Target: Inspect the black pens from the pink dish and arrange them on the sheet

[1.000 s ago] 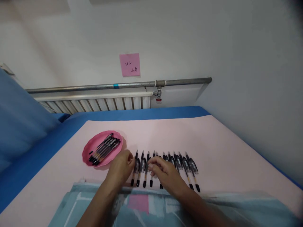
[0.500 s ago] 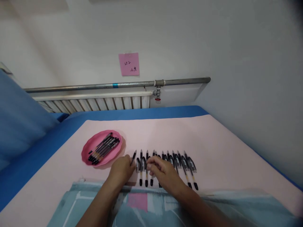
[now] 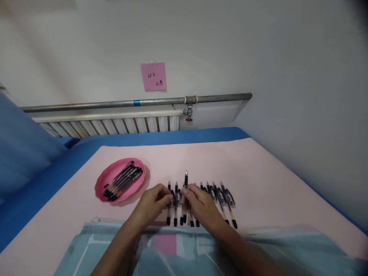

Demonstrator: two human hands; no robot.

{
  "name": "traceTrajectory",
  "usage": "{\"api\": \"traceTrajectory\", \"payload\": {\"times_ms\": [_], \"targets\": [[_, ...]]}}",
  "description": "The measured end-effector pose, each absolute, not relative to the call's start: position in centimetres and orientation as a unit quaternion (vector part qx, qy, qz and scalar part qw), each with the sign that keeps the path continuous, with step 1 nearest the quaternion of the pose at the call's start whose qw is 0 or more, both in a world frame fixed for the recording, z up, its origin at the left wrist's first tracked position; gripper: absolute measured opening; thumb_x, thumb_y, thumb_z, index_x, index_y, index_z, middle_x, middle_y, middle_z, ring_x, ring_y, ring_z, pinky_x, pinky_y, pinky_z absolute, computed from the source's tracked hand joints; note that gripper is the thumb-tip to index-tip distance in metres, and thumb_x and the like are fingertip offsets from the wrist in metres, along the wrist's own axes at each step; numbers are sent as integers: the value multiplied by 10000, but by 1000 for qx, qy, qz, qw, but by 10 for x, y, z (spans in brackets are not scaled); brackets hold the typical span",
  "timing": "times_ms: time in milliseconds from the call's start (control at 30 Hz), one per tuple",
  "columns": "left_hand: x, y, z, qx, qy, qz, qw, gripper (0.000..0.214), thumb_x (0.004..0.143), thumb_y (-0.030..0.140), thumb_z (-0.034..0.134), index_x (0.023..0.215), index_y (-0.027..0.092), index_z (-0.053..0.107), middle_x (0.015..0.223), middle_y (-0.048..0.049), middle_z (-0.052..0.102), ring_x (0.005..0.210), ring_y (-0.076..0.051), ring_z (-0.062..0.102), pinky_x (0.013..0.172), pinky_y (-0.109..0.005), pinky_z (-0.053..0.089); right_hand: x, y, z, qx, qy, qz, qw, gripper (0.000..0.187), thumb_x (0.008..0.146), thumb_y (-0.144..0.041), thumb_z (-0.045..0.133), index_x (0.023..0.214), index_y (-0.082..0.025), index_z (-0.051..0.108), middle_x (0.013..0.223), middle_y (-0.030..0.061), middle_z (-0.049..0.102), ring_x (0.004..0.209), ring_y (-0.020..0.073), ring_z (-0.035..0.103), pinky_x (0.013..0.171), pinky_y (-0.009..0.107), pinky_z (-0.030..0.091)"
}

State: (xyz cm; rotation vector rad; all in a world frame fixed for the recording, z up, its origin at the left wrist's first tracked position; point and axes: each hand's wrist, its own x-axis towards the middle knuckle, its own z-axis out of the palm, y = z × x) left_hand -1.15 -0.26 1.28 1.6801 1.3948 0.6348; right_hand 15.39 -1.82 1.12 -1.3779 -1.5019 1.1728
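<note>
Several uncapped black pens [image 3: 175, 214] lie side by side on the pink surface, tips pointing away from me, with clear black caps [image 3: 229, 198] among them. My right hand [image 3: 202, 205] is closed in a pinch on one pen [image 3: 186, 179], whose bare metal tip points up and away. My left hand [image 3: 155, 201] is at the left end of the row, thumb and forefinger pinched together at a pen cap, which the fingers mostly cover. The right hand hides the middle of the row.
A pink scalloped dish [image 3: 99, 194] holding several pens stands to the left. Light teal patterned cloth [image 3: 94, 255] lies along the near edge. Beyond the blue table edge [image 3: 172, 137] are a radiator [image 3: 129, 124] and a metal pipe [image 3: 161, 102]. A pink note [image 3: 153, 76] hangs on the wall.
The pen that was in my left hand is now in my right, further right along the row. My left hand has moved right to the caps. The view has shifted slightly.
</note>
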Motion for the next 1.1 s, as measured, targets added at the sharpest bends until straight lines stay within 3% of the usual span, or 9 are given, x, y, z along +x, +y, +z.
{"api": "traceTrajectory", "payload": {"times_ms": [133,333,467,600,700,800,933,1100], "targets": [[-19,9,-2,665,647,199,314,136,707,322,522,706,186,539,663,-16,610,625,-150,540,569,-240,344,156,-18,16,-543,-571,472,395,293,851,-367,402,627,-195,484,573,-26,525,549,110,493,555,224,376],[-19,10,-8,663,678,164,273,65,640,227,543,690,187,553,709,-67,636,681,-195,556,603,-272,321,156,-20,15,-538,-591,460,386,301,860,-369,400,635,-190,488,599,-18,540,559,106,497,571,225,376],[-22,10,-4,649,683,174,286,91,570,177,589,550,193,501,576,-39,574,661,-200,549,606,-280,325,156,-20,14,-531,-601,466,374,289,860,-356,398,632,-191,466,595,-18,542,544,100,497,560,223,372],[-22,10,4,617,666,226,353,81,662,238,561,640,176,515,578,-4,549,571,-145,534,553,-254,379,152,-24,13,-523,-619,476,342,275,862,-347,387,640,-195,441,562,-33,522,513,93,480,528,212,353],[-23,8,13,497,577,359,540,151,720,295,567,771,160,524,611,19,551,531,-96,529,532,-222,430,147,-28,12,-503,-640,473,336,279,865,-321,386,616,-195,402,534,-42,490,513,91,471,531,206,348],[-24,8,19,332,471,465,672,178,690,251,641,788,138,543,671,-5,596,569,-88,566,548,-209,465,145,-31,9,-484,-669,463,323,293,878,-343,374,627,-195,405,534,-44,487,518,93,476,529,207,335],[-25,10,19,224,445,495,712,110,724,189,626,783,117,567,719,-59,659,633,-128,629,589,-237,508,146,-34,3,-483,-692,450,292,314,877,-391,380,644,-193,450,564,-33,517,539,99,486,526,208,315],[-24,10,18,226,432,487,725,74,746,164,610,792,117,575,729,-69,675,623,-130,631,590,-248,514,147,-33,-5,-485,-684,466,282,306,864,-415,395,673,-196,491,564,-32,529,532,99,479,522,205,306]]}}
